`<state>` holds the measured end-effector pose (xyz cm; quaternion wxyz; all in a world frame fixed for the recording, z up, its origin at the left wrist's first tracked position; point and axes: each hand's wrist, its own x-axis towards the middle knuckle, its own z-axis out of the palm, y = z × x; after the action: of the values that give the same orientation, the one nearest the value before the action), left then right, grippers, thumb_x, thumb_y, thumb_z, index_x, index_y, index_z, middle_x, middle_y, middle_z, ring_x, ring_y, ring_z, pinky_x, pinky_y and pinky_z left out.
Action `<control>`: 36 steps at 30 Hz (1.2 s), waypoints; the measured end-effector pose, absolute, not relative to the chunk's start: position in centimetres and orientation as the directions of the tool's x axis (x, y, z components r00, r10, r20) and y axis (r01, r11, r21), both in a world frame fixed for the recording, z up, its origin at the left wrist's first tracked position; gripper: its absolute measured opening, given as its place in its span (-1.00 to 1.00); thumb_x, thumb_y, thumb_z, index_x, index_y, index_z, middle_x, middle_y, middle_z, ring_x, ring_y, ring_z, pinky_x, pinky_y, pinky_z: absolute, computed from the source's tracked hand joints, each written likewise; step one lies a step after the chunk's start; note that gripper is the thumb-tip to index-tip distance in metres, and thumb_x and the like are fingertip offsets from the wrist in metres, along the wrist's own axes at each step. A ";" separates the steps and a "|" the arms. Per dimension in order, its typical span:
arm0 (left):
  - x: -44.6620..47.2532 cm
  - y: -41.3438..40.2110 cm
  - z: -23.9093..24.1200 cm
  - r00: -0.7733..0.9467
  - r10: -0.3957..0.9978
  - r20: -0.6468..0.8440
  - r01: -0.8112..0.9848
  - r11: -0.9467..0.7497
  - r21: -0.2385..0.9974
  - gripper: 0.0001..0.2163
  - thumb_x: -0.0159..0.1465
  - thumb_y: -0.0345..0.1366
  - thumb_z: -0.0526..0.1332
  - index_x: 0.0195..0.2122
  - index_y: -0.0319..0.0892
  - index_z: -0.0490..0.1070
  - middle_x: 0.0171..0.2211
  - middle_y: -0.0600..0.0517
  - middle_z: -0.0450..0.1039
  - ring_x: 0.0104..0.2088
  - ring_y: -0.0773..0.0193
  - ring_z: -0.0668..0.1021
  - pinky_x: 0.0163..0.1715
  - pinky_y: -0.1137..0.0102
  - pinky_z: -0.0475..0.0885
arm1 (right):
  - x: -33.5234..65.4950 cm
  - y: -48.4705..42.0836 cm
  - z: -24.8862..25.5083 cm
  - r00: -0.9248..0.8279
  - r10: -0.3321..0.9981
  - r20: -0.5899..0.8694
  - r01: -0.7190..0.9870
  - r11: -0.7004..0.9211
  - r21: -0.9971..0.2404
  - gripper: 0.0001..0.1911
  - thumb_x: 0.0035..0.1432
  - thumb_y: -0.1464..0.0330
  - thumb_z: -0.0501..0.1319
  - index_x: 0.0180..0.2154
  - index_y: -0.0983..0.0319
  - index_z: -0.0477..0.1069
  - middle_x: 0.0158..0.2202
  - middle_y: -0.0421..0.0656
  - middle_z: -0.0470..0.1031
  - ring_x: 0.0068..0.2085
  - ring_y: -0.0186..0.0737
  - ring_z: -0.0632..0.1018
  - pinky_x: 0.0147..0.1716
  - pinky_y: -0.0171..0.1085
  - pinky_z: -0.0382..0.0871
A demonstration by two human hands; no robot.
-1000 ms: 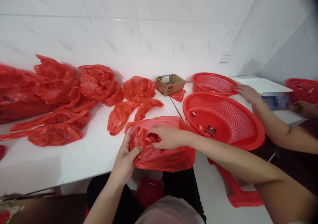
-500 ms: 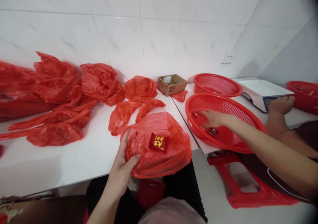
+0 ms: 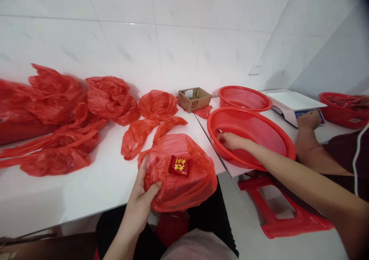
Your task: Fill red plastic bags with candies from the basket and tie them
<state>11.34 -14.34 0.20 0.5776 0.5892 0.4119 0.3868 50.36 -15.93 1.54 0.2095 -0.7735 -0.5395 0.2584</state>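
A red plastic bag (image 3: 178, 192) is held in front of the person, at the near edge of the white table (image 3: 100, 187). By its look, the film can be judged thin, light, soft and rather slippery, easily creased and perhaps torn if pulled hard; it is best gripped by a gathered fold at the rim, well back from the middle. The small red packet (image 3: 179, 165) is probably light too, its wrapper smooth, and is best pinched by two opposite edges.

The bag is seen as translucent, wrinkled and bulging at its lower side. The packet is squarish, glossy and printed with yellow characters; whether it is laid on the film or inside the mouth cannot be told.

The bag's left edge is pinched between the thumb and fingers of the left hand (image 3: 144, 192). The right hand (image 3: 230, 140) is held inside the front red basket (image 3: 266, 137), fingers bent downward; whether anything is gripped there cannot be told.

Farther out, a cardboard box (image 3: 194, 105) is set by the wall, and a scale (image 3: 294, 100) is touched by a co-worker's hand (image 3: 308, 120).
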 end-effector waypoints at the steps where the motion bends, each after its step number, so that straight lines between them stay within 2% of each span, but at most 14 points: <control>1: 11.2 -14.4 0.3 0.359 0.933 -0.022 0.032 0.012 0.999 -0.31 0.27 -0.25 0.20 0.38 0.15 -0.07 0.40 0.06 -0.06 0.38 0.10 0.04 0.31 0.15 0.07 | 50.5 -15.2 2.1 0.286 0.937 -0.201 0.714 -0.348 -0.607 -0.84 -0.07 0.48 0.21 -0.36 0.20 0.34 -0.50 -0.24 0.42 -0.49 -0.27 0.48 -0.45 -0.26 0.44; 3: 11.0 -14.6 0.5 0.349 0.937 -0.021 0.020 0.015 1.000 -0.31 0.26 -0.27 0.21 0.37 0.16 -0.06 0.41 0.09 -0.08 0.38 0.14 0.00 0.33 0.17 -0.02 | 50.7 -13.9 3.7 0.286 0.934 -0.213 0.705 -0.356 -0.613 -0.83 -0.05 0.47 0.19 -0.34 0.20 0.29 -0.46 -0.24 0.42 -0.48 -0.32 0.47 -0.47 -0.32 0.42; 5: 10.8 -14.6 0.6 0.339 0.940 -0.024 0.013 0.020 1.000 -0.32 0.27 -0.29 0.21 0.36 0.18 -0.05 0.40 0.12 -0.06 0.39 0.16 -0.01 0.34 0.17 -0.05 | 50.7 -13.1 5.7 0.288 0.947 -0.142 0.677 -0.306 -0.669 -0.84 -0.02 0.44 0.18 -0.32 0.20 0.25 -0.41 -0.23 0.42 -0.43 -0.33 0.48 -0.46 -0.34 0.42; 10: 11.0 -14.5 0.5 0.352 0.936 -0.025 0.004 0.026 1.000 -0.33 0.27 -0.32 0.18 0.36 0.18 -0.05 0.41 0.10 -0.07 0.37 0.12 0.07 0.28 0.19 0.15 | 46.4 -14.1 11.3 0.274 0.951 0.144 0.595 -0.050 -0.802 -0.77 0.00 0.35 0.25 -0.26 0.18 0.28 -0.33 -0.21 0.41 -0.40 -0.33 0.48 -0.44 -0.34 0.43; 13: 11.3 -14.3 0.3 0.359 0.934 0.004 0.009 -0.008 1.000 -0.32 0.27 -0.32 0.17 0.37 0.16 -0.06 0.41 0.08 -0.10 0.37 0.10 0.08 0.23 0.25 0.24 | 41.4 -15.2 12.7 0.141 0.977 0.159 0.482 0.072 -0.873 -0.76 0.03 0.33 0.25 -0.23 0.18 0.28 -0.33 -0.22 0.42 -0.42 -0.34 0.49 -0.43 -0.33 0.43; 16: 11.4 -14.1 0.5 0.349 0.937 0.017 -0.020 -0.010 1.000 -0.32 0.26 -0.33 0.18 0.36 0.16 -0.04 0.42 0.10 -0.12 0.37 0.10 0.07 0.24 0.26 0.22 | 36.3 -15.0 11.2 -0.056 0.989 0.136 0.370 0.147 -0.918 -0.79 0.05 0.36 0.22 -0.24 0.19 0.27 -0.32 -0.24 0.41 -0.37 -0.34 0.49 -0.36 -0.30 0.45; 20: 10.8 -14.0 0.9 0.351 0.936 0.022 -0.025 -0.014 1.000 -0.30 0.23 -0.40 0.17 0.37 0.09 -0.03 0.41 0.07 -0.10 0.38 0.12 0.04 0.32 0.20 0.04 | 31.7 -13.5 6.6 -0.180 0.955 0.237 0.427 0.293 -0.856 -0.85 0.03 0.45 0.17 -0.28 0.21 0.29 -0.27 -0.23 0.40 -0.26 -0.34 0.45 -0.18 -0.28 0.40; 24: 9.8 -13.9 0.9 0.318 0.943 0.100 0.104 -0.139 0.985 -0.29 0.21 -0.41 0.17 0.38 -0.03 -0.04 0.39 0.02 -0.02 0.39 0.17 -0.06 0.35 0.22 -0.16 | 29.9 -12.2 3.9 -0.211 0.944 0.253 0.433 0.323 -0.842 -0.83 0.03 0.52 0.12 -0.28 0.20 0.30 -0.28 -0.25 0.40 -0.27 -0.36 0.43 -0.19 -0.31 0.36; 29: 9.0 -13.5 0.3 0.316 0.937 0.150 0.154 -0.206 0.966 -0.30 0.23 -0.40 0.15 0.39 -0.07 -0.06 0.39 -0.01 0.01 0.39 0.19 -0.03 0.36 0.23 -0.17 | 29.9 -11.6 3.1 -0.261 0.938 0.229 0.522 0.337 -0.784 -0.85 0.08 0.49 0.15 -0.26 0.20 0.38 -0.23 -0.21 0.47 -0.22 -0.31 0.46 -0.14 -0.26 0.35; 36: 8.5 -13.2 0.1 0.296 0.945 0.143 0.147 -0.193 0.970 -0.30 0.24 -0.38 0.15 0.39 -0.07 -0.08 0.41 -0.01 -0.07 0.39 0.16 -0.01 0.35 0.18 -0.14 | 30.8 -11.1 2.1 -0.220 0.945 0.243 0.634 0.327 -0.701 -0.72 0.21 0.41 0.14 -0.04 0.22 0.42 -0.01 -0.09 0.49 -0.01 -0.22 0.48 0.06 -0.14 0.32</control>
<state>8.52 -13.15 0.13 0.4762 0.6489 0.4207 0.4186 30.83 -11.08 2.11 0.3303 -0.5301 -0.7447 0.2353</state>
